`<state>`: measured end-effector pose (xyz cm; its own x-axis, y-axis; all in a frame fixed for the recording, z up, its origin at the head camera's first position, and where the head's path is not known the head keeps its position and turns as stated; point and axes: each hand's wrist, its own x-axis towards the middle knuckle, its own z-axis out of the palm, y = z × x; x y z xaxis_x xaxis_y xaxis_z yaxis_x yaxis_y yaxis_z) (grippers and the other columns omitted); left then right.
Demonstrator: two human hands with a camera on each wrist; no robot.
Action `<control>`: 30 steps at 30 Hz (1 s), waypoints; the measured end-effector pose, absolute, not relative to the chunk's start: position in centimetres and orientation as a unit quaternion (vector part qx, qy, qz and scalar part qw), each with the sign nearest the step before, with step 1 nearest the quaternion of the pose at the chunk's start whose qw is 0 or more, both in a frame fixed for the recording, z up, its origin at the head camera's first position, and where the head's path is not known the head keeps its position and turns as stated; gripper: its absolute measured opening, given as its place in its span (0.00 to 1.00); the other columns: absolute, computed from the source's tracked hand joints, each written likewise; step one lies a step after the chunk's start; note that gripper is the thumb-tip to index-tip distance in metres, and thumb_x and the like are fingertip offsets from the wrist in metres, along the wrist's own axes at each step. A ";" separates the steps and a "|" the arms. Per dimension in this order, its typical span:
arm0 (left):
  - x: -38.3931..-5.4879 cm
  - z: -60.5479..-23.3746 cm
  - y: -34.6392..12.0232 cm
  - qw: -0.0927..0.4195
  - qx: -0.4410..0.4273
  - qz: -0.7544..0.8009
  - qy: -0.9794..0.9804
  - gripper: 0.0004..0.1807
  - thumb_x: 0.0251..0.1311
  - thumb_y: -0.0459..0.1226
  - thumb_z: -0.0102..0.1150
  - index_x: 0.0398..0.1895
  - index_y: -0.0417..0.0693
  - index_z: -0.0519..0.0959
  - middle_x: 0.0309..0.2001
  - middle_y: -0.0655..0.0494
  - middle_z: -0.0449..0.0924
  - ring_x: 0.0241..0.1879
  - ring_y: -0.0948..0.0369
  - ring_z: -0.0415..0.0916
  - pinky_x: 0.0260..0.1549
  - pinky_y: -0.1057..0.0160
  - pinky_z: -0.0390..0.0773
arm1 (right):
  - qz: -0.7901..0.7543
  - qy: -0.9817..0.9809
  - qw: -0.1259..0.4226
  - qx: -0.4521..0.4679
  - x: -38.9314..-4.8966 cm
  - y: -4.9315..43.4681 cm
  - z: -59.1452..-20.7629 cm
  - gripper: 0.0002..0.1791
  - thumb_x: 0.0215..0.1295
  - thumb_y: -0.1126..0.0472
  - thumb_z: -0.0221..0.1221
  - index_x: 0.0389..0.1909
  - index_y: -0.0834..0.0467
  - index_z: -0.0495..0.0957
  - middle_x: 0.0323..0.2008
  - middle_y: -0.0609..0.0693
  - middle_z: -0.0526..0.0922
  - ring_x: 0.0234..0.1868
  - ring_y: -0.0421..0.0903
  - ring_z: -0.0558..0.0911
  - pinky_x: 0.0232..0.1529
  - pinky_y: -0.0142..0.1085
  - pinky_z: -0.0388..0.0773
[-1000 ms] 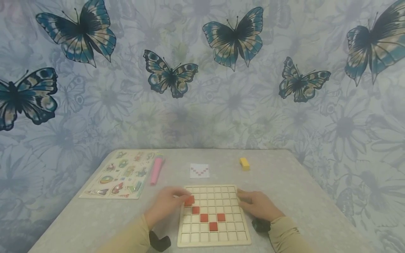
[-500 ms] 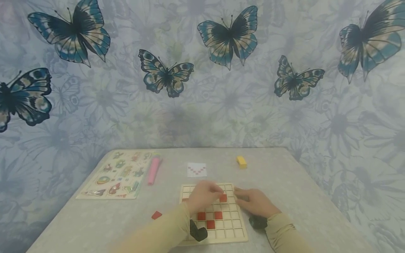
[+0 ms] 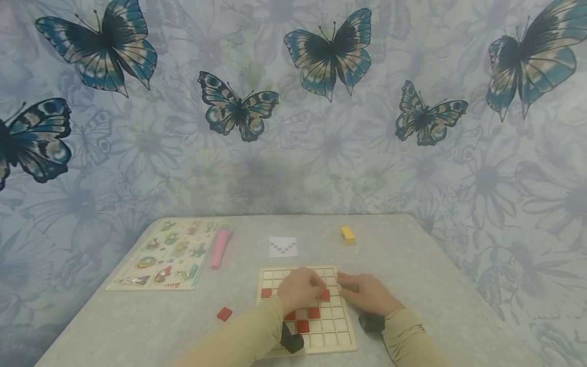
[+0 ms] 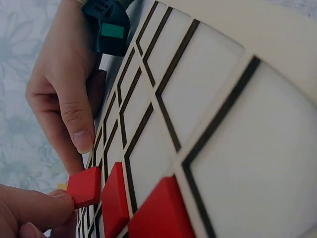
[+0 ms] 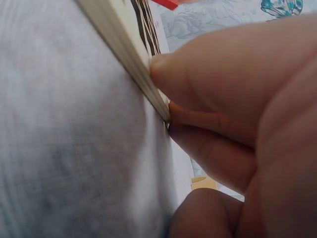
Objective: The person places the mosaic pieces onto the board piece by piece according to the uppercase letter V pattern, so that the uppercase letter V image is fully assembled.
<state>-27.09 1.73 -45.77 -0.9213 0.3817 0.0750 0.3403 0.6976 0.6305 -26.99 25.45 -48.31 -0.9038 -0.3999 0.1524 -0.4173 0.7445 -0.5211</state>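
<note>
A wooden grid board point(image 3: 327, 340) lies on the table in front of me. My left hand point(image 3: 298, 291) reaches over it and pinches a red square tile point(image 4: 84, 187) between thumb and fingers, towards the board's right side. Other red tiles sit in cells: one at the left point(image 3: 266, 293), one low in the middle point(image 3: 302, 326), and one right of that point(image 3: 314, 313). The left hand and sleeve hide part of the grid. At the right edge, my right hand point(image 3: 369, 294) holds the board, its thumb point(image 5: 173, 74) on the rim and fingers against the side.
A loose red tile point(image 3: 224, 314) lies left of the board. Beyond the board are a card with a V pattern point(image 3: 283, 247) and a yellow block point(image 3: 347, 235). A pink tube-shaped thing point(image 3: 221, 248) and a picture puzzle board point(image 3: 158, 260) lie at the back left.
My left hand has left the tile at the board's left side and swung right across the board, now with a red tile lowered towards the right side. The right hand stays at the edge.
</note>
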 end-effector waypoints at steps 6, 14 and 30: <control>-26.7 -45.2 1.6 0.063 0.211 0.320 0.921 0.07 0.57 0.39 0.64 0.34 0.59 0.90 0.34 0.69 0.87 0.28 0.69 0.77 0.36 0.60 0.80 | 0.291 -0.934 0.005 0.208 -26.8 25.5 -47.8 0.23 0.72 0.51 0.62 0.64 0.54 0.80 0.68 0.48 0.77 0.70 0.58 0.74 0.69 0.56 0.69; -26.2 -44.6 1.5 0.078 0.206 0.326 0.919 0.07 0.57 0.38 0.65 0.35 0.58 0.90 0.34 0.69 0.87 0.31 0.68 0.77 0.38 0.57 0.80 | 0.290 -0.933 0.005 0.213 -26.7 25.4 -47.8 0.23 0.72 0.51 0.62 0.64 0.54 0.80 0.68 0.48 0.78 0.70 0.58 0.74 0.69 0.55 0.70; -25.1 -44.7 -2.2 0.016 0.204 0.317 0.926 0.02 0.62 0.47 0.65 0.35 0.67 0.85 0.36 0.73 0.84 0.37 0.68 0.78 0.41 0.56 0.79 | 0.286 -0.936 -0.006 0.205 -26.5 25.2 -47.6 0.23 0.72 0.52 0.62 0.64 0.54 0.80 0.68 0.50 0.78 0.70 0.58 0.75 0.69 0.56 0.69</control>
<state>-25.09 -2.20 -44.74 -0.9162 0.3883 0.0992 0.3678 0.7161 0.5932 -26.45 25.21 -47.55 -0.9159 -0.3870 0.1068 -0.3805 0.7521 -0.5381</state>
